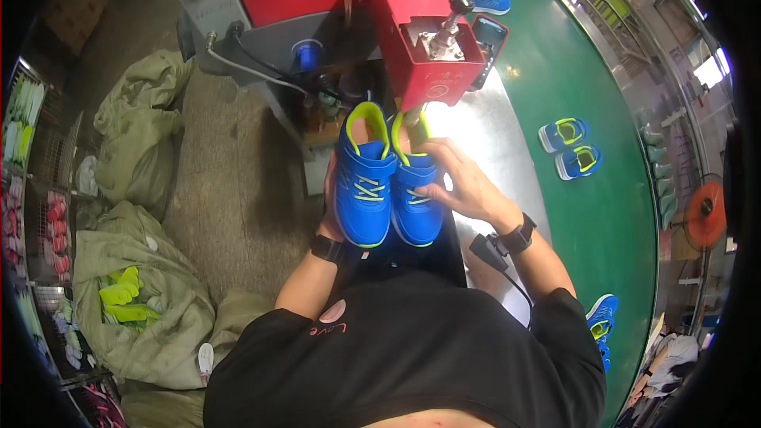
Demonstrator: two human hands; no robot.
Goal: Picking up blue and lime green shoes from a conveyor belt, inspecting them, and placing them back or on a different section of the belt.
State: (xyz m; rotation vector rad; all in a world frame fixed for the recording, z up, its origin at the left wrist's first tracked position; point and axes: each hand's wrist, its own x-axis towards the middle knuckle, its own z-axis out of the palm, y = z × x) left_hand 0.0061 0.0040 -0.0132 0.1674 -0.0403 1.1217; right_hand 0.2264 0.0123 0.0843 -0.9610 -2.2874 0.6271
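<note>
Side by side in front of me is a pair of blue sneakers with lime-green lining and laces, toes toward me. My left hand [330, 204] grips the left sneaker [365, 218] from its outer side, with most of its fingers hidden behind the shoe. Thumb on the laces and fingers at the collar, my right hand [469, 184] holds the right sneaker [418, 223]. The heel end of that right sneaker lies under the head of a red machine [434, 40], where a metal post reaches down into its opening. An insole shows inside the left sneaker.
A metal tabletop [507, 143] lies right of the machine. Beyond it runs a green belt [602, 246] carrying more blue sneakers [564, 135]. On the left, green cloth sacks [182, 309] stand on the floor, one with lime-green pieces [123, 293]. An orange fan [705, 214] is far right.
</note>
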